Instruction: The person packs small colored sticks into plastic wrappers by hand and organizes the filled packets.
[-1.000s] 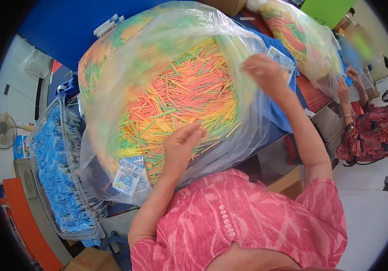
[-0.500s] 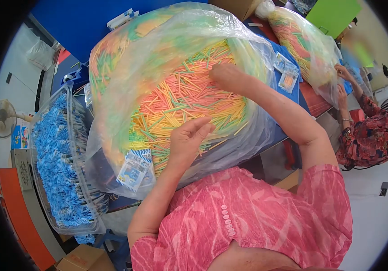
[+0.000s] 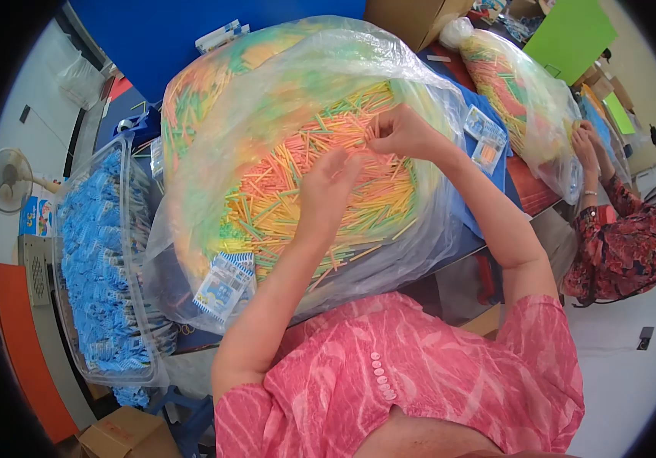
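Observation:
A large clear plastic bag [image 3: 267, 99] lies open, filled with thin pink, yellow and green sticks [image 3: 282, 183]. Over the middle of the pile is my left hand [image 3: 331, 183], slightly blurred, its fingers stretched out and the thumb apart; I see nothing held in it. My right hand [image 3: 403, 133] is just to its right, above the sticks, with thumb and fingers pinched together. What sits between those fingertips is too small to make out. A small blue-and-white printed packet [image 3: 225, 284] rests at the bag's lower left edge.
At left stands a clear tub [image 3: 126, 252] full of blue-and-white packets. Further packets [image 3: 485, 141] lie on blue cloth right of the bag. Beyond them, a co-worker's hands [image 3: 586, 145] touch a second bag of sticks [image 3: 507, 91]. A cardboard box [image 3: 412, 21] stands behind.
My left hand has moved up over the pile, closer to my right hand. The right hand has shifted slightly right, and its pinched fingers now show clear of the sticks.

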Tool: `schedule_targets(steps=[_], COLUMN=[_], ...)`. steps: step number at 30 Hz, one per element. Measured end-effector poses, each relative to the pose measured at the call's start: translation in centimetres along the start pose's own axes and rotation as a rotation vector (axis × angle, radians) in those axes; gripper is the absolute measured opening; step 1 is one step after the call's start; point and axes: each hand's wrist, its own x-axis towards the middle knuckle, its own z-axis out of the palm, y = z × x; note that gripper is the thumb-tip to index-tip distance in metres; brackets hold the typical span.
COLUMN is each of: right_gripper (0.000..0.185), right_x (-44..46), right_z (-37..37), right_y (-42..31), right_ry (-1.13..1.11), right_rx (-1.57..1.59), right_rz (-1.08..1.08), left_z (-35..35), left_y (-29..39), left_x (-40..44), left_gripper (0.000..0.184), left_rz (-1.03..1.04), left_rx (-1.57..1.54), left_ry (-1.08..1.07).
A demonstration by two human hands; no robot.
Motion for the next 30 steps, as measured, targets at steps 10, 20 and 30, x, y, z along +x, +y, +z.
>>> schedule_targets(steps=[10,20,30], right_gripper=[0.016,0.041,0.012], right_x=[-2.2,-3.9,-3.8], right_z=[5.8,4.8,6.8], right_y=[-2.3,-6.2,-5.1], right_ry=[-0.081,-0.086,0.139], right_rx=[0.119,-0.189,-0.062], right_rz=[0.014,-0.135,-0.385], left_z=[-1.1,-3.4,-3.5], left_y=[-0.5,-1.2,-1.6], left_x=[-0.2,-1.4,-2.2], left_gripper=[0.033,0.017,0.016], left_rz=[-0.417,-0.259,-0.022], left_rx=[-0.426,-0.084,0.145], left_ry=[-0.383,-0.334,-0.411])
